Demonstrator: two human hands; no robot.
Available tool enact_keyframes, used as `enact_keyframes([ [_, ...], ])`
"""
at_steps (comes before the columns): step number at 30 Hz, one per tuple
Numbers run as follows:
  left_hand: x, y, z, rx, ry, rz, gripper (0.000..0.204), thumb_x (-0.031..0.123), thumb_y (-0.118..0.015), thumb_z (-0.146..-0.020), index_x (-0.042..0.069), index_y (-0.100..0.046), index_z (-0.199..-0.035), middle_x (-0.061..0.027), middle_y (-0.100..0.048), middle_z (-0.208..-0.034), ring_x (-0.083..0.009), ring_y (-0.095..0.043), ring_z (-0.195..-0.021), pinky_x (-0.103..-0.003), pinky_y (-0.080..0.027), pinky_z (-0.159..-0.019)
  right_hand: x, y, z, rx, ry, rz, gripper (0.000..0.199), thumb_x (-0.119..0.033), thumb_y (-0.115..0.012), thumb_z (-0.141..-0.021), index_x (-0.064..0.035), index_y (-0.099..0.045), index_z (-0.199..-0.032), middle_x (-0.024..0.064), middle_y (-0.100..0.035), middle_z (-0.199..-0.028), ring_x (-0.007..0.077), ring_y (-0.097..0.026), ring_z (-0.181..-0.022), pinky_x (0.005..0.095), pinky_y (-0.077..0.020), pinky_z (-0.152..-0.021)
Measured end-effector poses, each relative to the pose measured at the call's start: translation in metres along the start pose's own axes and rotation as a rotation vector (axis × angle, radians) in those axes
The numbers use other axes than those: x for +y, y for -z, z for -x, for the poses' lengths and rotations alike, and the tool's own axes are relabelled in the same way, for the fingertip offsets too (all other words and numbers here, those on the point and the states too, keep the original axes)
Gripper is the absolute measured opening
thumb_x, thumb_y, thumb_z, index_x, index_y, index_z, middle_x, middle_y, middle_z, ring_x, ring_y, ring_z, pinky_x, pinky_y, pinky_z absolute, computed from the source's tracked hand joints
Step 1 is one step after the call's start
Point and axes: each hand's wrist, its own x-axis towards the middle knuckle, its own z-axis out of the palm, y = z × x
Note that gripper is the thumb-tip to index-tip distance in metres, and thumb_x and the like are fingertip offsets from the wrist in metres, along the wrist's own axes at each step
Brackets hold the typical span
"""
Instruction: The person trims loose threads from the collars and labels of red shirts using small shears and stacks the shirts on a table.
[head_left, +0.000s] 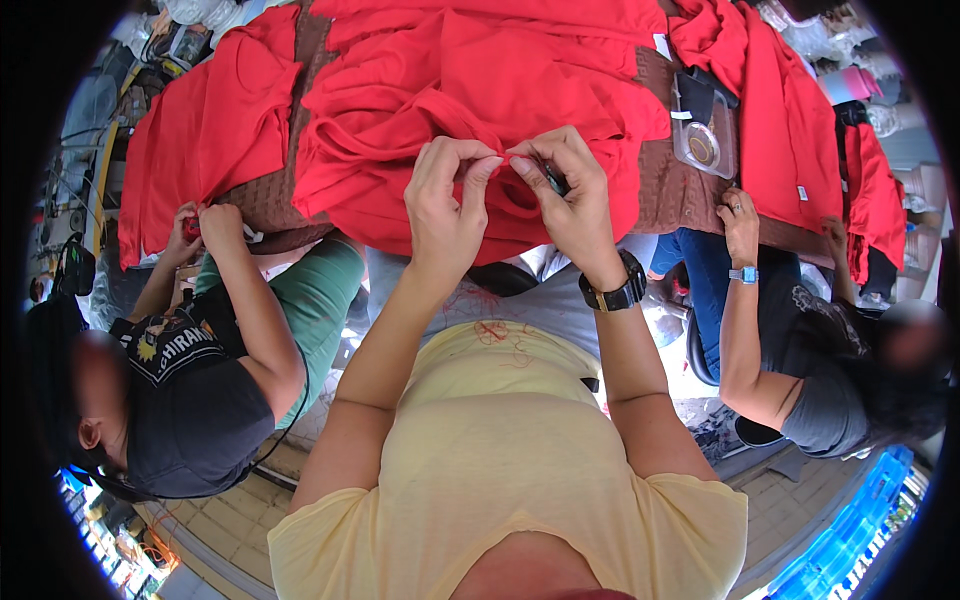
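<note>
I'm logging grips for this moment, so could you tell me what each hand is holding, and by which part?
Both hands pinch a raised fold of the red cloth: left hand and right hand by the fingertips. The right also grips a small dark tool; which part is hidden.

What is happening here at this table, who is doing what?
A person in a yellow shirt pinches a fold of red cloth with the left hand, while the right hand holds a small dark tool against it. Two co-workers, one on each side, also have their hands on red cloth on the brown table.
</note>
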Motion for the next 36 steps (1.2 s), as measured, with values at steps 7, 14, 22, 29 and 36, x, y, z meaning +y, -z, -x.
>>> enact_keyframes([
  [7,-0.011,-0.007,0.006,-0.004,0.316,0.536,0.009,0.008,-0.061,-0.101,0.001,-0.058,-0.106,-0.0059,-0.063,-0.095,-0.0116,-0.059,-0.092,-0.026,-0.048,-0.088,-0.002,0.003,0.003,-0.021,0.016,0.046,0.022,0.009,-0.068,-0.083,0.0045,-0.068,-0.105,0.0115,-0.059,-0.095,0.0211,-0.063,-0.086,0.0306,-0.0511,-0.077],
  [14,-0.002,-0.003,0.007,-0.052,0.196,0.279,0.006,0.001,-0.062,-0.098,0.001,-0.057,-0.102,-0.0056,-0.062,-0.097,-0.0107,-0.059,-0.092,-0.025,-0.049,-0.086,0.001,0.000,0.007,-0.021,0.087,0.078,0.034,0.016,-0.061,-0.076,0.0044,-0.067,-0.107,0.0119,-0.057,-0.096,0.0227,-0.061,-0.084,0.0324,-0.0510,-0.076],
  [22,-0.018,-0.006,0.019,0.022,0.216,0.616,0.007,0.000,-0.062,-0.098,0.001,-0.057,-0.102,-0.0060,-0.060,-0.099,-0.0112,-0.059,-0.093,-0.027,-0.050,-0.087,0.000,0.002,0.007,0.009,0.077,0.076,0.029,0.013,-0.068,-0.077,0.0017,-0.070,-0.103,0.0100,-0.058,-0.096,0.0206,-0.063,-0.086,0.0297,-0.0518,-0.076],
  [29,0.004,-0.006,0.015,0.055,0.131,0.256,0.009,-0.003,-0.066,-0.094,-0.001,-0.060,-0.101,-0.0072,-0.061,-0.097,-0.0129,-0.060,-0.088,-0.026,-0.051,-0.082,0.007,-0.002,0.010,-0.011,0.143,0.085,0.042,0.019,-0.060,-0.070,0.0010,-0.069,-0.107,0.0108,-0.054,-0.098,0.0233,-0.061,-0.084,0.0320,-0.0508,-0.071],
  [36,-0.016,-0.015,0.015,0.145,0.081,0.387,0.010,-0.002,-0.070,-0.090,-0.002,-0.060,-0.091,-0.0082,-0.061,-0.085,-0.0181,-0.059,-0.075,-0.030,-0.049,-0.070,0.002,-0.002,0.010,-0.024,0.108,0.089,0.038,0.017,-0.063,-0.071,0.0006,-0.070,-0.105,0.0109,-0.055,-0.097,0.0219,-0.061,-0.085,0.0315,-0.0514,-0.072],
])
